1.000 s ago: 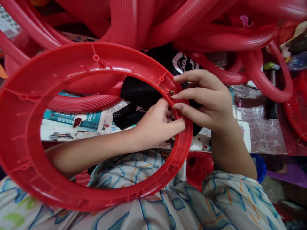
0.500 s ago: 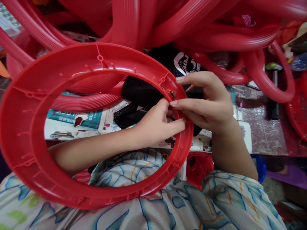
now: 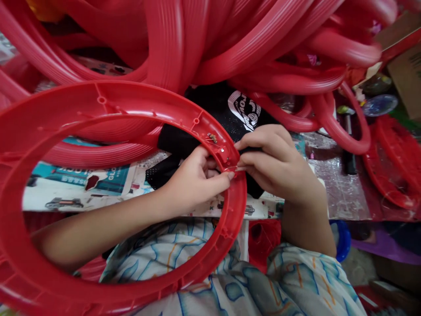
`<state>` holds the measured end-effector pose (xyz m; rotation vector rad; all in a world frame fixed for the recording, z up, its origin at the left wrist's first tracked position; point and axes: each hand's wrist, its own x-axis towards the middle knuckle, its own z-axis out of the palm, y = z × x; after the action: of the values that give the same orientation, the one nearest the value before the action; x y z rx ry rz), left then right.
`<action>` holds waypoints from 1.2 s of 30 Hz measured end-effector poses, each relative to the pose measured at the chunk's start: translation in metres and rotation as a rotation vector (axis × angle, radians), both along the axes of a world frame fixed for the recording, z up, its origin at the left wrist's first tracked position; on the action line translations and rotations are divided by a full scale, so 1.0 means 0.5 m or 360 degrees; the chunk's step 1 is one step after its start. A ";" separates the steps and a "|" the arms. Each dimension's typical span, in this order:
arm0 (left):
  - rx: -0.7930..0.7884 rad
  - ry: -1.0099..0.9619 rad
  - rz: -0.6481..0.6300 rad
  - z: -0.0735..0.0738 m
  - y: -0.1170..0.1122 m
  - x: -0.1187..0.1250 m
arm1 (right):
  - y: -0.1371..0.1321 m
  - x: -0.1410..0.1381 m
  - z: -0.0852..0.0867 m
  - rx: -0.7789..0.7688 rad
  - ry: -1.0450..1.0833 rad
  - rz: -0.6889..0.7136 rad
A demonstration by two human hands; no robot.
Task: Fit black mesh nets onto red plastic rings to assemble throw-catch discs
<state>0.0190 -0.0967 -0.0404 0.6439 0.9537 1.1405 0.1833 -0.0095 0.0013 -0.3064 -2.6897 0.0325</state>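
A large red plastic ring (image 3: 95, 292) leans over my lap, its ribbed hollow side towards me. My left hand (image 3: 197, 175) reaches through the ring's opening and grips its right side, thumb over the hollow face. At that same spot, just outside the rim, my right hand (image 3: 279, 162) is closed. Its fingertips pinch a thin reddish wire (image 3: 231, 168) that runs across the hollow towards my left thumb. A small brownish cluster of bits (image 3: 212, 138) lies in the hollow just above, with a tiny pale part (image 3: 222, 150) beside it.
Ridged red hoops (image 3: 177, 44) are heaped across the back. Black cloth with white print (image 3: 238, 109) lies behind my hands. A black-handled hammer (image 3: 350, 149) lies to the right, near more red rings (image 3: 391, 171). A blue round thing (image 3: 344, 241) is below the table edge.
My right fingers have closed from a looser spread onto the thin wire. The ring and both hands appear lower and further left in view.
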 end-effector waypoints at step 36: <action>0.0163 -0.0411 -0.0288 -0.021 0.006 -0.011 | 0.018 -0.013 -0.004 -0.0447 0.0402 -0.0009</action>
<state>0.0137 -0.0939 -0.0511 0.6344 0.6084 1.0848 0.1766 -0.0006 -0.0009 -0.3683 -2.4307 0.4214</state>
